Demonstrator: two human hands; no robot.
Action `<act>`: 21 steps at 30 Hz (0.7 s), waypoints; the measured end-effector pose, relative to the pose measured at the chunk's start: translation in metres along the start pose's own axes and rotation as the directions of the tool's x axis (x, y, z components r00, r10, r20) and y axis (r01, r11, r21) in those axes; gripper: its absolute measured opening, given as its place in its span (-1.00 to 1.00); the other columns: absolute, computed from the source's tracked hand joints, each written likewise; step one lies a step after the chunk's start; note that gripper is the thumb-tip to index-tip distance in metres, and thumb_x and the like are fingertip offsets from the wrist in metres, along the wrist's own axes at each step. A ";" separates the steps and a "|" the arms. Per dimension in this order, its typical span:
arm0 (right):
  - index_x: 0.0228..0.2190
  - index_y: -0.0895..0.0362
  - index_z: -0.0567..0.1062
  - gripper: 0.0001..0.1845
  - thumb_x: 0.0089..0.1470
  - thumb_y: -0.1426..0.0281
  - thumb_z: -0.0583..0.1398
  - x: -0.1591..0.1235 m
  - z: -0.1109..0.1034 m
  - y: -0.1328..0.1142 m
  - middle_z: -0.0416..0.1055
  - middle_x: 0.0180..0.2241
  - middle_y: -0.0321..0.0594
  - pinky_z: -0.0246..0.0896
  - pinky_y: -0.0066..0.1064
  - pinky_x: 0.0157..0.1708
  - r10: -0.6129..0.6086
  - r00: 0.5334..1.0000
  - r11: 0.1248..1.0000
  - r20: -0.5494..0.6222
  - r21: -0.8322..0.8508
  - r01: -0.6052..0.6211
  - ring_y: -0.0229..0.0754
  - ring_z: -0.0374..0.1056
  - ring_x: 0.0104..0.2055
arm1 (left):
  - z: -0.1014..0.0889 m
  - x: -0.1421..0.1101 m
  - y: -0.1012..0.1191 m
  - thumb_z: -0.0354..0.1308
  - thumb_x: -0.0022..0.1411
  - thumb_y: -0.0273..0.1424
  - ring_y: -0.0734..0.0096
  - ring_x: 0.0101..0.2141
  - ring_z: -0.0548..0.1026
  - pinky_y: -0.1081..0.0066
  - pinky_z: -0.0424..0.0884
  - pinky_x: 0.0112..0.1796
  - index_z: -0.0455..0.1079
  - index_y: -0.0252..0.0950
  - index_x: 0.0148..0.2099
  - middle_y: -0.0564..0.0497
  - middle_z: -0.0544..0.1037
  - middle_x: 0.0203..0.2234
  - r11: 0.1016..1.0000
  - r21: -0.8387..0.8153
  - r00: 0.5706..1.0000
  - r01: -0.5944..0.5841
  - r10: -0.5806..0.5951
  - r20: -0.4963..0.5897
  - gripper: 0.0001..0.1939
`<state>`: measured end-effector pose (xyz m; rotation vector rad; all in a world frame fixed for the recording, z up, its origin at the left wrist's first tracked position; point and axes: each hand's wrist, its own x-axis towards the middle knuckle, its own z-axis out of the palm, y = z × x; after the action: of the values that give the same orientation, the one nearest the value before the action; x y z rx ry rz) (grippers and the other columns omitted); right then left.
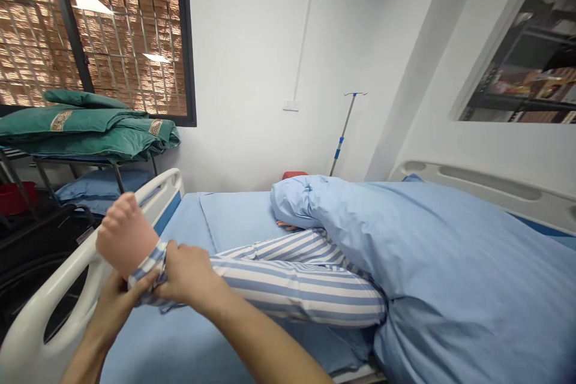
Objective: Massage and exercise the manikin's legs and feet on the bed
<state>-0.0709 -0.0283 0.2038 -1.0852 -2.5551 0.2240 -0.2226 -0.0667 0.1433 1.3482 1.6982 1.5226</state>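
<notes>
A figure lies on a hospital bed (pixel 198 216) under a light blue quilt (pixel 450 264), with legs in blue-and-white striped trousers (pixel 292 282) stretched toward me. One bare foot (pixel 123 234) is lifted near the bed's foot rail. My left hand (pixel 119 297) grips the trouser cuff (pixel 150 264) from below at the ankle. My right hand (pixel 189 276) is closed on the same cuff from above. Both hands touch the ankle.
A white foot rail (pixel 58 306) curves along the left. Folded green blankets (pixel 90 126) lie on a rack by the window. An IV pole (pixel 344 129) stands at the far wall. A white side rail (pixel 486 186) runs along the right.
</notes>
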 end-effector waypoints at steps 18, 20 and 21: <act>-0.24 0.15 0.22 -0.43 -0.29 0.12 0.20 -0.005 -0.038 -0.003 0.41 -0.37 -0.19 0.28 -0.26 -0.50 -0.070 0.997 0.992 -0.031 0.103 0.073 0.01 0.39 -0.39 | -0.015 0.002 0.054 0.26 -0.18 -0.14 0.15 -0.26 0.47 0.31 0.45 -0.32 0.36 -0.37 -0.15 -0.02 0.55 -0.36 0.987 0.162 0.993 0.018 -0.036 0.109 -0.44; -0.22 0.17 0.22 -0.36 -0.33 0.08 0.22 0.005 -0.004 -0.006 0.42 -0.34 -0.16 0.31 -0.21 -0.48 -0.071 0.997 0.990 0.022 0.124 0.067 0.04 0.39 -0.37 | -0.020 0.000 0.029 0.28 -0.22 -0.17 0.09 -0.16 0.45 0.29 0.44 -0.24 0.37 -0.36 -0.14 -0.03 0.56 -0.31 0.985 0.142 0.988 0.102 -0.116 0.100 -0.44; -0.20 0.18 0.23 -0.32 -0.36 0.08 0.23 0.010 0.014 -0.007 0.41 -0.31 -0.13 0.32 -0.18 -0.47 -0.069 0.997 0.989 0.040 0.137 0.063 0.06 0.39 -0.35 | -0.022 -0.001 0.014 0.28 -0.23 -0.18 0.07 -0.13 0.43 0.27 0.44 -0.20 0.37 -0.35 -0.14 -0.04 0.56 -0.29 0.982 0.133 0.985 0.138 -0.150 0.085 -0.43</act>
<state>-0.0873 -0.0259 0.1949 -0.9544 -2.5670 0.4032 -0.2357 -0.0789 0.1620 1.3071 1.8159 1.2699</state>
